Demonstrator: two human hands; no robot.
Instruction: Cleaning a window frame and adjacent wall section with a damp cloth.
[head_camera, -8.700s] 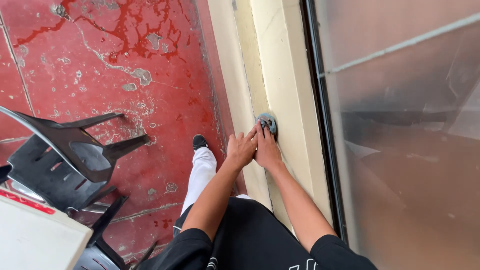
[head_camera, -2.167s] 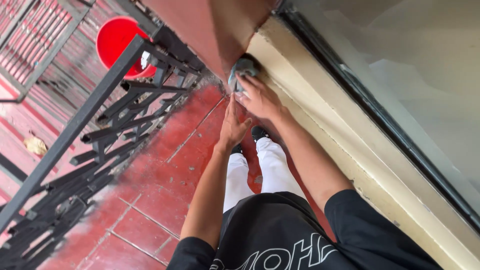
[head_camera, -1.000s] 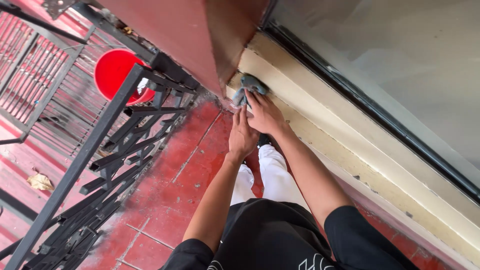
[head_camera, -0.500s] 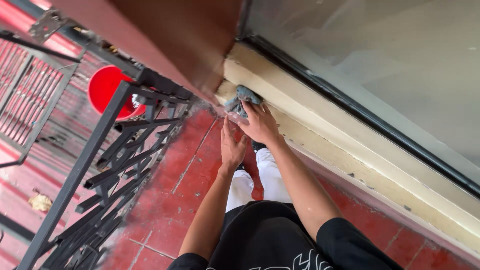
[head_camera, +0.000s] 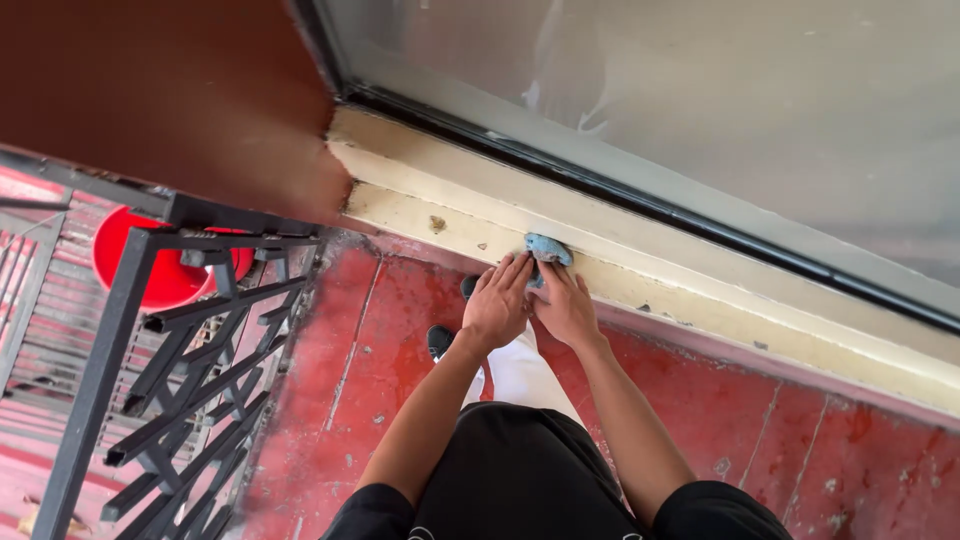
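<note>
Cloth (head_camera: 548, 248) on sill (head_camera: 700, 290) below window (head_camera: 700, 110), railing (head_camera: 170, 360) and bucket (head_camera: 150, 270) left

Two hands, left hand (head_camera: 497, 308) and right hand (head_camera: 566, 308), one blue cloth (head_camera: 547, 250) under their fingertips, one red bucket (head_camera: 160, 275) far left of them, one black metal railing (head_camera: 190, 340) left

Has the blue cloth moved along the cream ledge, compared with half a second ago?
Yes. The blue cloth under both hands now lies farther along the cream ledge, away from the brown wall corner it nearly touched before.
</note>
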